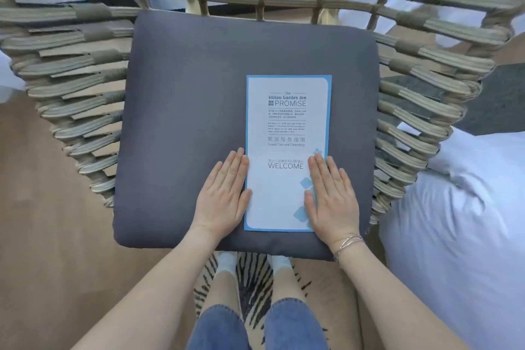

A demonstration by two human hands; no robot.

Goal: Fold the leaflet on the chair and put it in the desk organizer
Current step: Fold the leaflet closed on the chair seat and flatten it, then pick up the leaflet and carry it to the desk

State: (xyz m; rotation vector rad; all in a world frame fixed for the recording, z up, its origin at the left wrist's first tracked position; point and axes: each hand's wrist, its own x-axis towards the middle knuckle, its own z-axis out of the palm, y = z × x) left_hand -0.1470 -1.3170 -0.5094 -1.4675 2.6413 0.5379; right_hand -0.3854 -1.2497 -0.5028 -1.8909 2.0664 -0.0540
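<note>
A white leaflet point(287, 128) with a blue border and printed text lies flat on the grey seat cushion point(187, 111) of a woven chair point(71, 88), right of the cushion's middle. My left hand point(223, 196) lies flat on the cushion, its fingers pressing against the leaflet's lower left edge. Over the lower right edge, my right hand point(331, 199) also lies flat, fingers straight and together, covering part of the paper. Neither hand grips anything. No desk organizer is in view.
White bedding point(460, 221) bulges close to the chair's right side. A zebra-patterned rug point(252, 278) lies on the wooden floor point(42, 236) under my feet. The chair's woven sides rise around the cushion on the left, right and far side.
</note>
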